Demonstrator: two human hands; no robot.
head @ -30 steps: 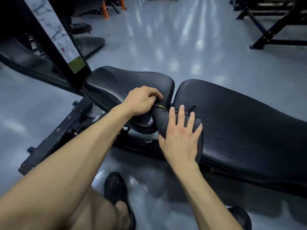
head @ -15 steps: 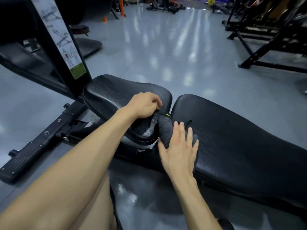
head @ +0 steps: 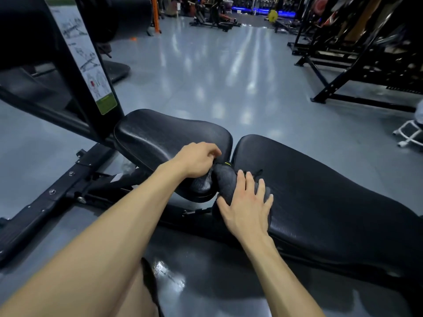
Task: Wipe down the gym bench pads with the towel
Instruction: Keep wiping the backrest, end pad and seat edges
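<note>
A dark grey towel (head: pixel 225 179) with a small yellow tag lies over the near end of the long black back pad (head: pixel 320 197), beside the gap to the smaller black seat pad (head: pixel 164 136). My left hand (head: pixel 198 160) is curled at that gap and pinches the towel's upper edge. My right hand (head: pixel 248 208) lies flat with straight fingers on the towel, pressing it onto the back pad's near corner.
A black upright post with an instruction sticker (head: pixel 89 62) rises left of the seat pad. The bench's black base frame (head: pixel 52 191) runs along the grey floor (head: pixel 229 76). Black racks (head: pixel 357 53) stand far right, a white stand (head: pixel 409 133) at the right edge.
The view has tilted up, showing more of the gym beyond. Both hands and the towel keep their places at the gap between the pads, the right hand shifting slightly along the towel.
</note>
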